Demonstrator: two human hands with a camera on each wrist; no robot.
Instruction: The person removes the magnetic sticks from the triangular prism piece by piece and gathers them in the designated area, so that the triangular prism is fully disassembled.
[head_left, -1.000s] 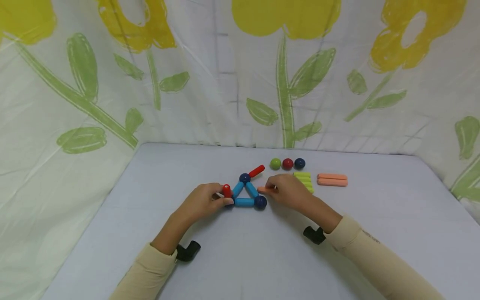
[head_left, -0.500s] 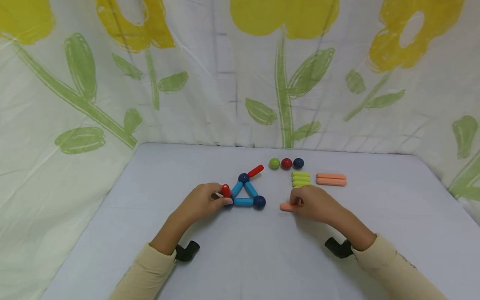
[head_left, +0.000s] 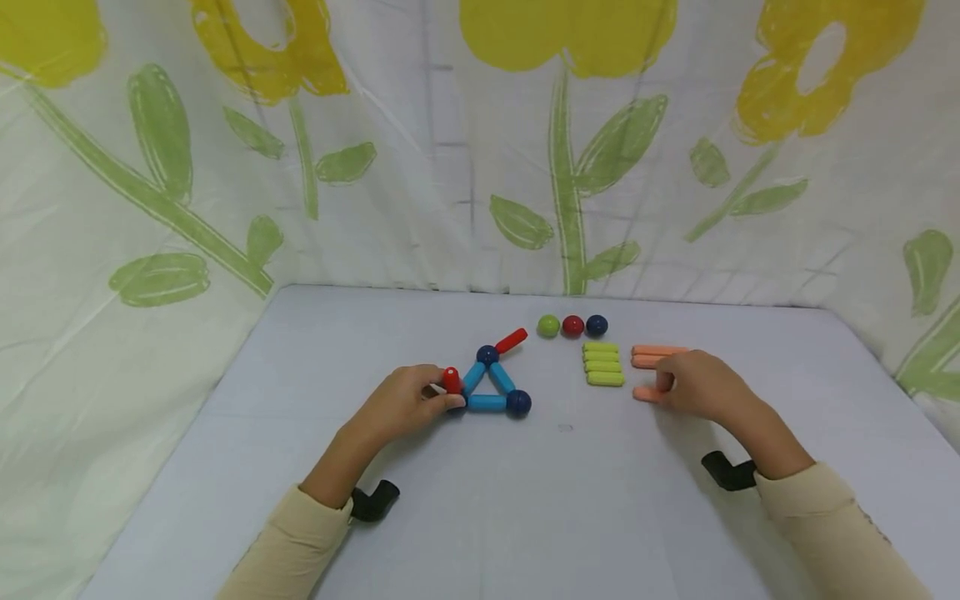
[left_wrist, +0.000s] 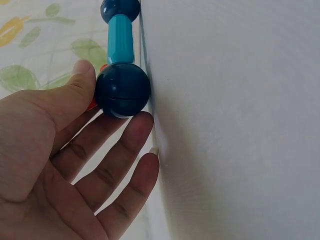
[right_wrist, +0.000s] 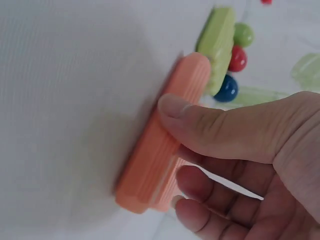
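Note:
At the table's middle lies a triangle of light blue magnetic rods joined by dark blue balls. One red rod extends from its far ball. My left hand holds the near-left corner, thumb and fingers about its dark blue ball; a second red rod rises from there. To the right, my right hand pinches a salmon-orange rod between thumb and fingers. That rod lies close in front of two more orange rods, parallel to them and partly covered by the hand.
Several lime-green rods lie stacked in a row left of the orange ones. Behind them a green ball, a red ball and a dark blue ball stand in line. A flower-printed curtain hangs along the table's back edge.
My right hand has carried the orange rod from beside the triangle rightward, up to the other orange rods. The left hand has stayed at the triangle's corner.

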